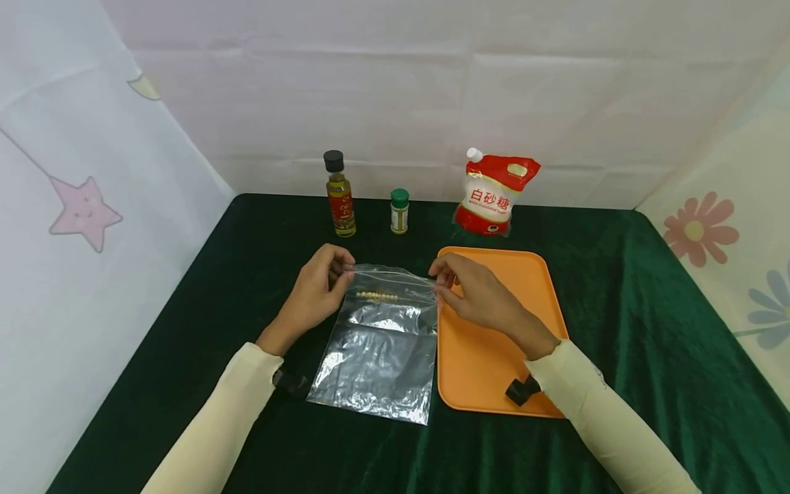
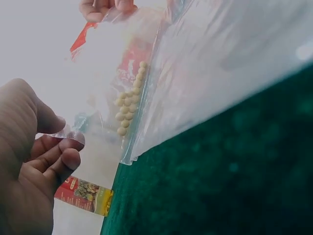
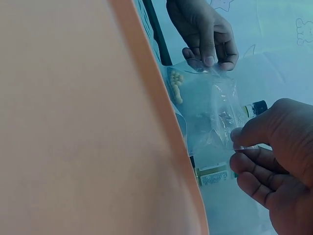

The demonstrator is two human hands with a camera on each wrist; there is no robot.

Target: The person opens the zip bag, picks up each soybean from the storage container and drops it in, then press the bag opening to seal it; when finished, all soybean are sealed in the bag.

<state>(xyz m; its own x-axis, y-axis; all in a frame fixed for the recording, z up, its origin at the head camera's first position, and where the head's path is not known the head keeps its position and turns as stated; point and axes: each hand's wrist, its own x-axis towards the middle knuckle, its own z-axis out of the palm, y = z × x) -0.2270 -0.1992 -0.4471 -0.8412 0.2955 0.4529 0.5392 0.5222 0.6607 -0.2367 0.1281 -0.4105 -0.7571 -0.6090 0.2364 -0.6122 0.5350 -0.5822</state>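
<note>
Between my hands is a clear zip bag, its lower part lying on the green cloth and its top edge lifted. My left hand pinches the top left corner between thumb and fingers. At the top right corner, my right hand pinches the plastic, with its wrist over the orange tray. Several small pale yellow balls sit inside the bag, gathered in a row just below its zip strip. In the right wrist view both hands hold the bag's edge, and the balls show through the plastic.
Along the back of the green-covered table stand an oil bottle with a black cap, a small green-capped jar and a red and white sugar pouch. Pale curtains enclose the table's back and sides.
</note>
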